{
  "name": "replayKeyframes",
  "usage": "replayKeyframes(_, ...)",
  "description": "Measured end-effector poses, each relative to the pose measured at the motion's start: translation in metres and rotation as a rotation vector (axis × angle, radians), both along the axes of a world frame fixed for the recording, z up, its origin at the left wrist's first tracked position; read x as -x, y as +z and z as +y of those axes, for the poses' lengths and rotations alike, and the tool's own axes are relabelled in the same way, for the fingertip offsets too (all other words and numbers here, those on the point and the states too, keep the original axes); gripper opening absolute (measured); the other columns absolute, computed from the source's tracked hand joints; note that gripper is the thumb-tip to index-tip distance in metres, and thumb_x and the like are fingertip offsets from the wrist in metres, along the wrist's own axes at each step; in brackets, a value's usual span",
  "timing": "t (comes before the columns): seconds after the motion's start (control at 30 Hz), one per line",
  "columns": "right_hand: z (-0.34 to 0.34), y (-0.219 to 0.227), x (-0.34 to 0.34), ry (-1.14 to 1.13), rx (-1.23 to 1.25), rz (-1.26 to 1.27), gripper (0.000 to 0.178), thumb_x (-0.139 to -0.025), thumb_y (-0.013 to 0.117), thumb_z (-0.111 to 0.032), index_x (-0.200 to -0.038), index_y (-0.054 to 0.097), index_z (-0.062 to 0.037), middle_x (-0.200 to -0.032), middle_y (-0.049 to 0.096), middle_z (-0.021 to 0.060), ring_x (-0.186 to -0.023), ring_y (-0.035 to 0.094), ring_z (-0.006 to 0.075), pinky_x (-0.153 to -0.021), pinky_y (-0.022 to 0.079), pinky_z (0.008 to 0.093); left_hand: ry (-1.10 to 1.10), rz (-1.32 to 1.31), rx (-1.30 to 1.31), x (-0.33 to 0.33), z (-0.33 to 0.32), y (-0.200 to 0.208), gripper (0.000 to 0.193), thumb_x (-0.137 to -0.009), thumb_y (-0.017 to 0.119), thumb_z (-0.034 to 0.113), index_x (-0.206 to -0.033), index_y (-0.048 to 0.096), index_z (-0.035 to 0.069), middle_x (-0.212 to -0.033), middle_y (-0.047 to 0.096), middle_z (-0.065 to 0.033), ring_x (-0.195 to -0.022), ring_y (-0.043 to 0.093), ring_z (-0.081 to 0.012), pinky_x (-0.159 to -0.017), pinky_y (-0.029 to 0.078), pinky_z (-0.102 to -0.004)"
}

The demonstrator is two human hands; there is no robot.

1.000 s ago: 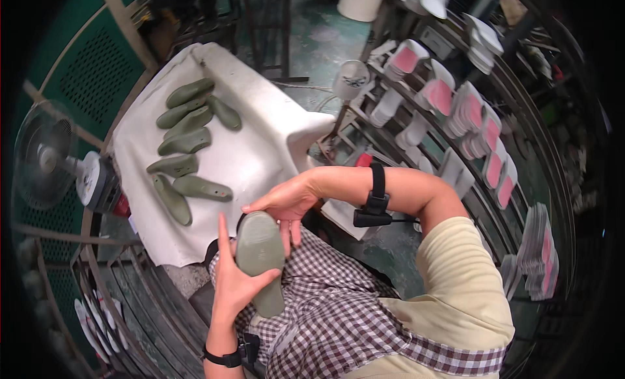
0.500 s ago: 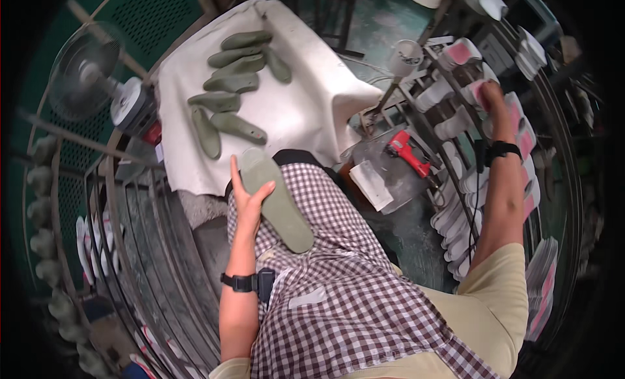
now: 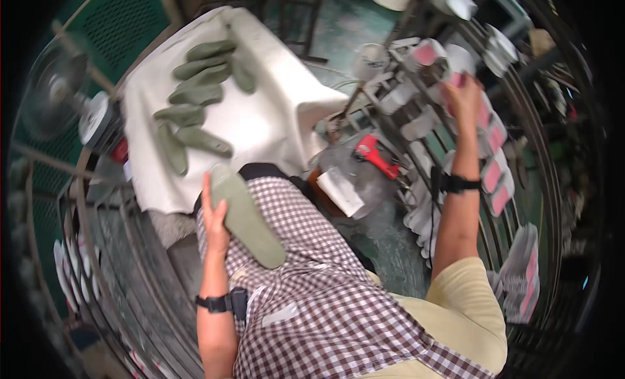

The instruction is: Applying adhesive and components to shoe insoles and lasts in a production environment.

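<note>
My left hand is closed round the side of a green shoe last held over my lap. Its flat sole faces up, and my thumb lies on its edge. My right arm reaches out to the rack at the right. There my right hand grips a white insole with a pink patch, its fingers partly covering the piece and slightly blurred. Beyond my knees, several more green shoe lasts lie on a table draped in white cloth.
A red power tool and a folded white paper rest on a grey surface beside my knee. The rack holds rows of white and pink insoles. A fan stands far left, above metal rails.
The whole view has shifted, so the table and rack appear further left. My right hand has turned slightly at the same rack spot; my left hand still holds the shoe last.
</note>
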State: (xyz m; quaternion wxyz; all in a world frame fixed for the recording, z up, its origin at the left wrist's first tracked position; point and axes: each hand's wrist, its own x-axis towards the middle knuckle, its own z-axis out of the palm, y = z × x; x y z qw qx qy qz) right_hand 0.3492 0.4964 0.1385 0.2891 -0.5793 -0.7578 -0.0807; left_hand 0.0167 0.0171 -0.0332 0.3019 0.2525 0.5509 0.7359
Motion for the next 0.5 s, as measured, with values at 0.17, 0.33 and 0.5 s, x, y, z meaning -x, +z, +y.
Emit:
replayKeyframes(0.17, 0.103, -0.025, -0.018, -0.211, 0.608, -0.010, 0.055, -0.080, 0.068, -0.040, -0.114, 0.069, 0.0030, -0.135, 0.053, 0.0347, -0.137, 0.038, 0.0536, -0.113, 0.035, 0.0526, -0.011, -0.063, 0.026, -0.010, 0.002, 0.019, 0.075, -0.096, 0.056, 0.023, -0.161, 0.021, 0.011, -0.159, 0.032, -0.0136, -0.137, 0.044, -0.0260, -0.112, 0.039, -0.0371)
replayKeyframes(0.33, 0.136, -0.037, 0.044, -0.091, 0.234, 0.202, 0.072, -0.083, 0.064, -0.047, -0.136, 0.055, 0.0003, -0.148, 0.034, 0.0403, -0.140, 0.029, 0.0576, -0.116, 0.029, 0.0560, 0.024, -0.041, 0.043, -0.011, 0.005, 0.015, 0.076, -0.095, 0.059, 0.027, -0.160, 0.022, 0.010, -0.159, 0.032, -0.0145, -0.139, 0.041, -0.0265, -0.114, 0.035, -0.0373)
replayKeyframes(0.5, 0.187, -0.059, 0.062, -0.178, 0.446, 0.304, 0.077, -0.080, 0.067, -0.043, -0.137, 0.047, 0.0044, -0.140, 0.041, 0.0431, -0.140, 0.030, 0.0551, -0.115, 0.034, 0.0521, -0.003, -0.034, 0.083, -0.010, 0.007, 0.016, 0.079, -0.095, 0.062, 0.030, -0.160, 0.023, 0.009, -0.158, 0.032, -0.0158, -0.142, 0.037, -0.0282, -0.117, 0.030, -0.0385)
